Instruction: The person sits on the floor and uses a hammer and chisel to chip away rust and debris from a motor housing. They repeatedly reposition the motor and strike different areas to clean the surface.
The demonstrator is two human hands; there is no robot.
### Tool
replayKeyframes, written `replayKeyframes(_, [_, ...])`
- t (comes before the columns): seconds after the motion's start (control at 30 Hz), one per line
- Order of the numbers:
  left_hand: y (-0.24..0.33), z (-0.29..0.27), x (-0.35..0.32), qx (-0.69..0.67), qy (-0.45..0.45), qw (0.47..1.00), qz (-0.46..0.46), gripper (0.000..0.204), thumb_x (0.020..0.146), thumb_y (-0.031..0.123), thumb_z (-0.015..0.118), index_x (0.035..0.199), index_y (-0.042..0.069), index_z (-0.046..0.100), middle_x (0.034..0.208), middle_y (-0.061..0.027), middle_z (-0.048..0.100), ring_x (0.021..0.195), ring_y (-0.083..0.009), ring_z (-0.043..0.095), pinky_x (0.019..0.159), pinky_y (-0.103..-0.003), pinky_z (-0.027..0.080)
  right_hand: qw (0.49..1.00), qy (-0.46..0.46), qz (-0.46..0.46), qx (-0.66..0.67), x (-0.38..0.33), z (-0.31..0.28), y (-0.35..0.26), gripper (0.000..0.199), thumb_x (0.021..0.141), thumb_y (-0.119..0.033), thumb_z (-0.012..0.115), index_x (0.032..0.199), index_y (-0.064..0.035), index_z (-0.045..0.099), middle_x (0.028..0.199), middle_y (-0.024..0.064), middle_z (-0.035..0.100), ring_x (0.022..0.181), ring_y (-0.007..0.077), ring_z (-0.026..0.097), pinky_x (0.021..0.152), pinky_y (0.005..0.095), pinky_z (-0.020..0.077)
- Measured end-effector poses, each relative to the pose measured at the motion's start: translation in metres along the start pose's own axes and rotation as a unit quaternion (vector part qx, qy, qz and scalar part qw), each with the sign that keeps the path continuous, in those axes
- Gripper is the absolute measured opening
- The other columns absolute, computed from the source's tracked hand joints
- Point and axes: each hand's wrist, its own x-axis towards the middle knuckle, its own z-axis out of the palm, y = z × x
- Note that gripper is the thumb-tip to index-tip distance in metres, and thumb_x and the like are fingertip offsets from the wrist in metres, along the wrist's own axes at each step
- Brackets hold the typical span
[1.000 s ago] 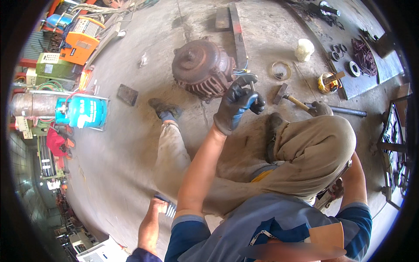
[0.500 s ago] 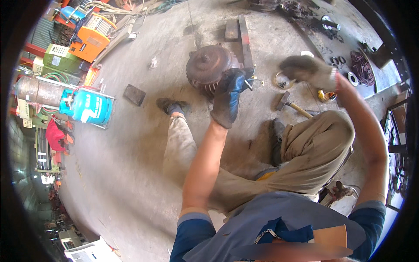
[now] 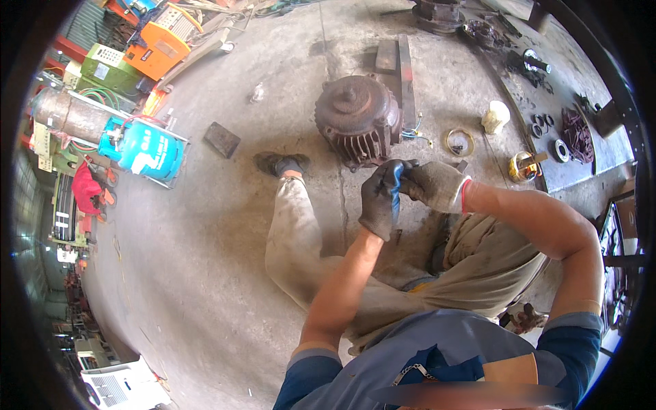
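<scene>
While the person is sitting on the concrete floor (image 3: 191, 273), both hands are meeting in the middle of the frame, just below the old motor (image 3: 359, 119). The left hand (image 3: 380, 198) is wearing a dark glove with a blue edge, and its fingers are curling down narrow. The right hand (image 3: 434, 184), in a dirty grey glove, is pinching the finger ends of that dark glove, so it looks like it is tugging the glove to fit it or slide it; I cannot tell which. Neither hand is holding a tool. The hands are staying up in the air, above the person's knees, likely so they have room to pull. The rusty brown motor is resting on the floor in the upper middle of the frame, close to the hands but not touching them, with thin wires sticking out on its right side. One leg is stretching out to the left, and a dark shoe (image 3: 280, 164) is sitting beside the motor. At the upper left, a blue gas tank (image 3: 143, 150) is lying near an orange machine (image 3: 160, 48) and a green box (image 3: 109, 68). At the upper right, a white cup (image 3: 495, 116), a round ring (image 3: 459, 142) and a yellow tin (image 3: 523, 166) are lying on the floor. A flat dark plate (image 3: 222, 139) is lying left of the motor. Nothing is blocking the way between the hands and the motor.
</scene>
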Motion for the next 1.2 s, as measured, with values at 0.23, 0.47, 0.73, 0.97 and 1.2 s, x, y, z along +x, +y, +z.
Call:
replayKeyframes(0.23, [-0.004, -0.005, 0.015, -0.223, 0.086, 0.963, -0.123, 0.044, 0.109, 0.039, 0.046, 0.104, 0.001, 0.069, 0.105, -0.0144, 0.075, 0.086, -0.0184, 0.069, 0.078, -0.031, 0.054, 0.986, 0.141, -0.020, 0.082, 0.004, 0.006, -0.004, 0.029, 0.105, -0.028, 0.052, 0.110, -0.0025, 0.064, 0.096, 0.0228, 0.067, 0.085, 0.0430, 0.065, 0.076, 0.0495, 0.0525])
replayKeyframes(0.47, [0.002, -0.008, 0.018, -0.393, -0.049, 0.909, -0.133, 0.045, 0.112, 0.037, 0.039, 0.119, 0.002, 0.067, 0.116, -0.0133, 0.072, 0.104, -0.0184, 0.069, 0.089, -0.030, 0.054, 0.954, 0.114, 0.073, 0.266, 0.001, -0.007, -0.011, 0.034, 0.107, -0.030, 0.052, 0.122, -0.0015, 0.063, 0.097, 0.0201, 0.069, 0.084, 0.0340, 0.068, 0.076, 0.0432, 0.0527])
replayKeyframes(0.73, [-0.010, -0.005, 0.025, 0.008, 0.045, 0.998, -0.040, 0.035, 0.107, 0.027, 0.050, 0.121, 0.000, 0.066, 0.110, -0.0077, 0.072, 0.097, -0.0173, 0.067, 0.088, -0.035, 0.053, 0.995, 0.011, 0.021, -0.092, 0.009, -0.004, 0.013, 0.038, 0.107, -0.037, 0.044, 0.122, -0.0092, 0.066, 0.099, 0.0178, 0.071, 0.091, 0.0381, 0.070, 0.079, 0.0475, 0.0547])
replayKeyframes(0.97, [-0.033, -0.068, 0.124, 0.009, -0.004, 0.999, 0.041, 0.022, 0.102, 0.016, 0.063, 0.121, 0.006, 0.068, 0.108, -0.0034, 0.069, 0.093, -0.0121, 0.063, 0.082, -0.028, 0.052, 0.971, 0.006, -0.001, -0.238, -0.013, -0.049, 0.056, 0.028, 0.100, -0.029, 0.057, 0.115, -0.0083, 0.070, 0.107, 0.0168, 0.073, 0.099, 0.0352, 0.072, 0.083, 0.0481, 0.0564])
replayKeyframes(1.2, [-0.040, -0.065, 0.168, 0.249, -0.040, 0.963, 0.091, 0.017, 0.101, 0.013, 0.067, 0.114, 0.006, 0.074, 0.100, 0.0026, 0.069, 0.081, -0.0060, 0.060, 0.066, -0.023, 0.051, 0.948, 0.194, 0.250, 0.029, -0.102, -0.092, 0.169, 0.038, 0.100, -0.034, 0.058, 0.101, 0.0020, 0.070, 0.082, 0.0219, 0.068, 0.072, 0.0313, 0.064, 0.073, 0.0428, 0.0511])
